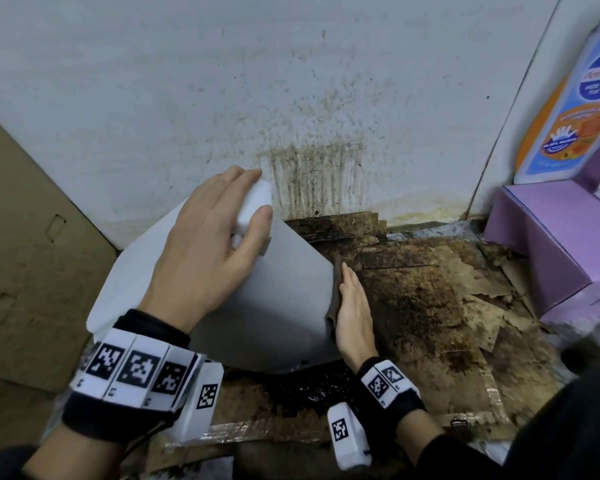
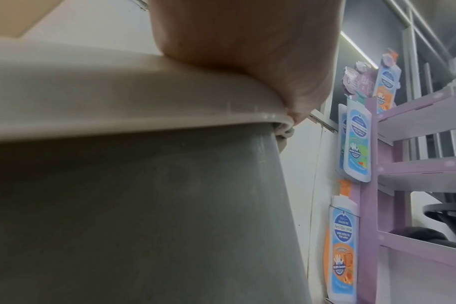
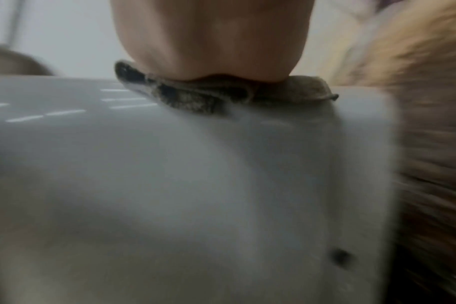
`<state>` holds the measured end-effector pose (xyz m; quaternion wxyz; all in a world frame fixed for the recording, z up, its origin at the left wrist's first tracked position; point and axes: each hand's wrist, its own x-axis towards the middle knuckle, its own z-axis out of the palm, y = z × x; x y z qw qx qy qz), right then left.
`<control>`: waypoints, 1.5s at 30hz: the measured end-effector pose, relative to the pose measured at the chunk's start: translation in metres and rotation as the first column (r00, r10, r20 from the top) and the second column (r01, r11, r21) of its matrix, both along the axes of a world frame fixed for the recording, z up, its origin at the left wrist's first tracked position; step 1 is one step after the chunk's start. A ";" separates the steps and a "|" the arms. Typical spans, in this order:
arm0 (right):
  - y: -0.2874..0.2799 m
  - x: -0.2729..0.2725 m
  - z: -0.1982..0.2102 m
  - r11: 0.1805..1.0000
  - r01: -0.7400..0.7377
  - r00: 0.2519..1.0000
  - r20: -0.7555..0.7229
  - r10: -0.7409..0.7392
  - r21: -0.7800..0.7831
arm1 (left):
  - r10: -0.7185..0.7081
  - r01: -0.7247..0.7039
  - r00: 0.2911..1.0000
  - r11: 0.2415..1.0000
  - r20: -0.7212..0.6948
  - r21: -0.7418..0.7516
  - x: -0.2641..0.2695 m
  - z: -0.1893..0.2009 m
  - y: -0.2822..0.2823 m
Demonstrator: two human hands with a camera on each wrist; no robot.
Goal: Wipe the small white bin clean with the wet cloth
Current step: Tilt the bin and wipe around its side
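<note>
The small white bin (image 1: 284,289) is tilted on the floor against the wall. My left hand (image 1: 205,244) lies over its top and grips a white raised part of the lid between thumb and fingers. In the left wrist view the palm (image 2: 247,41) presses on the bin's rim (image 2: 117,98) above its grey-looking side. My right hand (image 1: 354,306) lies flat, fingers straight, and presses a brown wet cloth (image 1: 335,292) against the bin's right side. The right wrist view shows the crumpled cloth (image 3: 195,96) under the hand's heel (image 3: 211,41) on the bin's wall (image 3: 195,185), which bears a small dark spot.
The wall (image 1: 309,168) behind the bin is spattered with brown stains. Dirty, torn cardboard (image 1: 430,289) covers the floor, with a dark wet patch (image 1: 312,386) below the bin. A purple display stand (image 1: 551,237) with sanitiser bottle signs stands right; a cardboard box (image 1: 25,254) stands left.
</note>
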<state>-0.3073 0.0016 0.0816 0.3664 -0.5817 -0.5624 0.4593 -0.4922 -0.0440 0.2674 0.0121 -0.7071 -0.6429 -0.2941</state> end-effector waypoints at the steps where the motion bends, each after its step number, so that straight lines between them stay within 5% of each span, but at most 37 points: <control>1: -0.001 -0.008 0.012 0.999 -0.017 1.000 -0.016 0.018 0.043 | -0.004 0.004 1.000 1.000 0.000 0.000 0.001 0.000 0.000; 7: -0.015 -0.051 0.090 0.932 -0.203 0.962 -0.115 0.247 0.301 | -0.030 0.030 0.999 1.000 -0.016 -0.005 0.011 -0.001 -0.001; 12: -0.017 -0.043 0.075 0.862 -0.249 0.957 -0.027 0.290 0.441 | -0.025 0.025 1.000 1.000 -0.003 0.004 0.005 0.000 -0.003; 20: -0.012 0.023 -0.025 0.997 -0.061 0.998 -0.011 0.062 0.051 | -0.016 0.016 1.000 1.000 0.021 0.008 -0.006 0.001 -0.005; 28: -0.012 0.020 -0.016 0.990 0.119 0.987 -0.099 -0.127 -0.082 | -0.007 0.007 1.000 1.000 0.019 -0.007 -0.002 0.000 -0.004; 33: -0.018 0.000 0.016 0.985 0.174 0.978 -0.111 -0.174 -0.007 | -0.015 0.015 1.000 1.000 0.016 0.000 -0.001 -0.001 -0.003; 41: -0.022 -0.031 0.129 0.989 0.006 0.881 -0.468 0.066 0.150 | -0.050 0.050 0.999 0.999 -0.018 -0.006 0.022 0.001 -0.001; 45: -0.012 -0.018 0.158 0.963 -0.030 0.897 -0.419 0.144 0.266 | -0.077 0.080 0.993 0.996 0.090 -0.029 0.046 -0.001 0.003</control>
